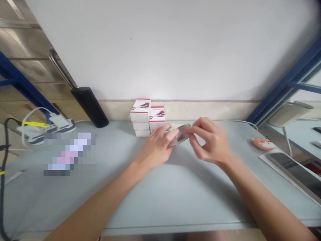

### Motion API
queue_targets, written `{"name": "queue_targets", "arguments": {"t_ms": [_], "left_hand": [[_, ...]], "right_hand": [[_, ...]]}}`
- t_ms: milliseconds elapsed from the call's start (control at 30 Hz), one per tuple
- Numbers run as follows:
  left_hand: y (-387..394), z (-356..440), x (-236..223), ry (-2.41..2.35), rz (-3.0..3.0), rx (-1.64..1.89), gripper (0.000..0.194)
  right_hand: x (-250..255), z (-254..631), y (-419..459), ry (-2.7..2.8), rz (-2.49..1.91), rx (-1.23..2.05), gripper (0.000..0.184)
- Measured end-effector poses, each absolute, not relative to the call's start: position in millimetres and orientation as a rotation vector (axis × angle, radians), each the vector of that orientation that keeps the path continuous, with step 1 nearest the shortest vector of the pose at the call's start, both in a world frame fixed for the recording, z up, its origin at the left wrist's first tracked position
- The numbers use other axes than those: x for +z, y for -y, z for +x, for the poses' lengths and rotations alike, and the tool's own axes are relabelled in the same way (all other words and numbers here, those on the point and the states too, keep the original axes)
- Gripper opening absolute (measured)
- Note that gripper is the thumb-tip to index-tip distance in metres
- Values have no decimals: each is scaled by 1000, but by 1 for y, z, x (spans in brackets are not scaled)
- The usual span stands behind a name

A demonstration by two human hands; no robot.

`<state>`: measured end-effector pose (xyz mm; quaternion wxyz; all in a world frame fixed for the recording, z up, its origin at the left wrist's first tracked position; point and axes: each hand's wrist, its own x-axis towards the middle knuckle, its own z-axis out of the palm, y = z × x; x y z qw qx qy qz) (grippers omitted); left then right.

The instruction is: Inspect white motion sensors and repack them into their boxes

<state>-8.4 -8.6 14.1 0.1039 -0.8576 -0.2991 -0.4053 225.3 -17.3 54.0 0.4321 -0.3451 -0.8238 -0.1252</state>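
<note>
My left hand (155, 144) grips a small grey, box-like object (182, 135) above the desk, thumb and fingers closed around its left side. Its surface is partly blurred and its exact kind is unclear. At the object's right edge, the fingers of my right hand (212, 140) are drawn together in a pinch, with the index fingertip against the corner. Just behind my left hand stand stacked small white boxes with red trim, a taller left stack (139, 115) and a lower right one (157, 115); my fingers hide part of the lower boxes.
A black cylinder (90, 107) stands against the wall at left, beside a white power strip (50, 129) with cables. A pixelated thing (70, 154) lies on the grey-blue desk (160, 201). At right are an orange animal-shaped item (263, 143) and a dark phone-like slab (296, 170).
</note>
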Motion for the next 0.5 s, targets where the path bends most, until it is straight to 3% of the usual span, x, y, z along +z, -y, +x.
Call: {"name": "queue_targets", "arguments": {"t_ms": [200, 500], "left_hand": [[15, -1, 8, 1057, -2474, -1164, 52], [6, 1, -3, 977, -2406, -1380, 80]], "right_hand": [[48, 218, 16, 2095, -1123, -403, 22], [42, 212, 17, 1937, -1314, -408, 26]]}}
